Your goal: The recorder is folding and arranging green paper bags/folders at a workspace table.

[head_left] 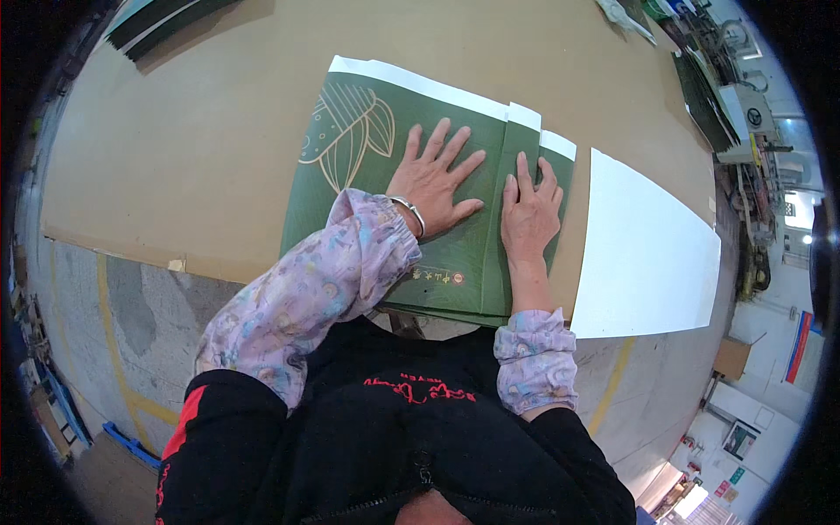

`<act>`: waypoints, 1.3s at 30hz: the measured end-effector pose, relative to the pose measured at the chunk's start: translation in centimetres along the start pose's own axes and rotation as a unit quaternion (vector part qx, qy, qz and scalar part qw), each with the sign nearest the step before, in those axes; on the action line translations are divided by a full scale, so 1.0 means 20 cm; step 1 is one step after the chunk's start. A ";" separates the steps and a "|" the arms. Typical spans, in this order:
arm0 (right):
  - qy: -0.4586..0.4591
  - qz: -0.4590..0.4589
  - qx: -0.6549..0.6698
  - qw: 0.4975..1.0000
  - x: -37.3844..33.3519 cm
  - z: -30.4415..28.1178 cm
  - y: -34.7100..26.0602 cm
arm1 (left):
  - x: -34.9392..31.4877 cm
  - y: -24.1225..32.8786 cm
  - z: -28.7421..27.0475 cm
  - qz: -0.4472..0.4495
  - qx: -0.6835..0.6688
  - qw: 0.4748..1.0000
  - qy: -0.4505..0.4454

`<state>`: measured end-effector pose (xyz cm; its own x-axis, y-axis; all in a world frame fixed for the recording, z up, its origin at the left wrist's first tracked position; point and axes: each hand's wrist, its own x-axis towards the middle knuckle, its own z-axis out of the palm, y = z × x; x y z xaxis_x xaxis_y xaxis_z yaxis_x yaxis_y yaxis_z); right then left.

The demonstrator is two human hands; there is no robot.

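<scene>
Judge the step in hand as flattening and creasing the green folded paper, at the centre of the frame on the brown tabletop. Note the left hand palm down on the broad panel, fingers spread and nearly straight, clenched on nothing; see the right hand near it, over the narrow folds right of centre, fingers extended and slightly bent, released rather than grasping — no telling from this view how hard to either side. For a good crease, use the left palm as a weight, spread wide against sliding, and run the right fingertips along the long fold with even pressure, from the white upper strip toward the lower edge. Check that strip first: stepped at the right-hand folds, perhaps from layers out of line, perhaps simply from the cut. Square the layers before pressing hard — probably easier than correcting a set crease. Avoid dragging the palm across the gold leaf-like pattern on the paper's upper left, to guard against scuffs. Mind also the white sheet at the right of the frame, near the green paper but apart from it.
</scene>
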<state>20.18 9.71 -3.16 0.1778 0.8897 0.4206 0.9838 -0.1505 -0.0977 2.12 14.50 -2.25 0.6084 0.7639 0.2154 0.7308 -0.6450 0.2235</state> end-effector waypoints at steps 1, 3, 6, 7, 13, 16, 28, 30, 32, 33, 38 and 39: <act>-0.001 0.001 -0.002 1.000 0.00 0.00 -0.01 | 0.01 0.00 0.01 -0.017 0.000 0.999 -0.041; -0.019 0.017 0.011 1.000 0.02 -0.02 -0.02 | 0.01 -0.01 0.02 -0.014 -0.001 0.999 -0.033; -0.030 0.029 0.011 0.999 0.02 -0.03 -0.02 | 0.01 0.00 0.03 -0.012 -0.003 1.000 -0.028; -0.030 0.029 0.010 0.999 0.02 -0.02 -0.01 | 0.02 0.00 0.02 -0.011 -0.006 0.999 -0.034; -0.022 -0.038 -0.048 0.998 0.02 0.01 0.01 | 0.01 -0.01 0.02 -0.016 -0.017 0.999 -0.040; -0.051 -0.068 -0.025 0.996 0.04 0.03 0.05 | 0.02 -0.02 0.02 -0.014 -0.024 0.999 -0.034; -0.120 -0.127 0.089 0.981 0.14 0.02 0.11 | 0.03 -0.03 -0.02 -0.007 -0.056 0.997 -0.051; -0.105 -0.007 0.189 0.976 0.19 0.03 0.11 | 0.04 -0.02 -0.04 -0.007 -0.061 0.997 -0.054; -0.063 0.016 0.191 0.979 0.27 0.10 0.13 | 0.04 -0.02 -0.05 -0.007 -0.064 0.996 -0.057; -0.024 0.038 0.191 0.981 0.31 0.12 0.13 | 0.04 -0.02 -0.05 -0.006 -0.071 0.996 -0.059; -0.096 0.194 0.347 0.912 0.43 0.13 0.15 | 0.04 -0.02 -0.04 -0.007 -0.090 0.994 -0.054; -0.098 0.191 0.361 0.908 0.43 0.13 0.15 | 0.04 -0.02 -0.04 -0.007 -0.091 0.994 -0.056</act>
<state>24.52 18.06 -2.15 0.4257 0.9022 0.0700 0.5672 -0.2057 -0.7975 1.99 15.42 -1.38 0.6368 0.7635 0.1072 0.6767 -0.6201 0.3970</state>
